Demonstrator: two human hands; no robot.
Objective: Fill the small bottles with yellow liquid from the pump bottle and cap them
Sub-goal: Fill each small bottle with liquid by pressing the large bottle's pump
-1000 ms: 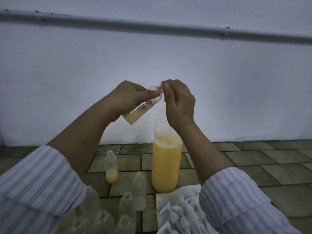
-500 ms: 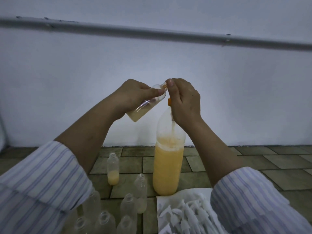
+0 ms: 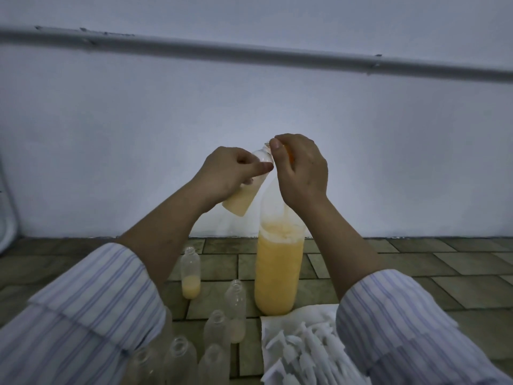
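Left to right: the left hand [image 3: 230, 173] wraps a small bottle [image 3: 244, 194], part-filled with yellow liquid, its long axis tilted with the neck up and rightward. That neck meets the right hand [image 3: 301, 168], whose fingers are closed over the orange pump head [image 3: 290, 157] atop the tall pump bottle [image 3: 279, 268] standing on the tiled floor [image 3: 416, 262]. Likely step: filling. Open small bottles [image 3: 213, 332] wait below left; white caps [image 3: 302, 348] lie on paper, lower right.
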